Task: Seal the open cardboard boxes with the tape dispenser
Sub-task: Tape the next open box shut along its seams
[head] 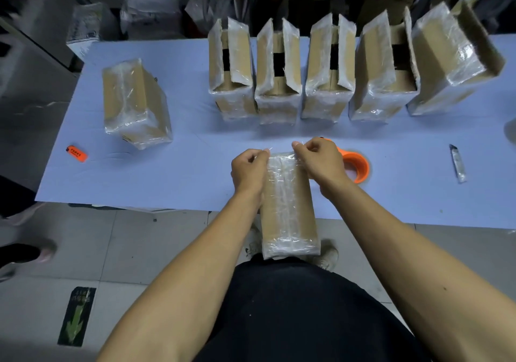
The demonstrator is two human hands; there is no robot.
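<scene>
A closed cardboard box [289,208] wrapped in clear tape juts over the near edge of the blue table [181,172], its far end on the tabletop. My left hand [248,170] pinches a clear tape strip at the box's far left corner. My right hand [318,160] pinches the same strip at the far right corner. Just behind my right hand lies the orange tape dispenser [357,166], partly hidden. Several open boxes [279,74] with raised flaps stand in a row at the back. One closed box [135,102] lies at the left.
An orange lighter [76,153] lies near the table's left edge. A grey utility knife [458,162] lies at the right. Plastic bags [150,12] are piled beyond the far edge. Someone's shoe [28,253] stands on the tiled floor at the left.
</scene>
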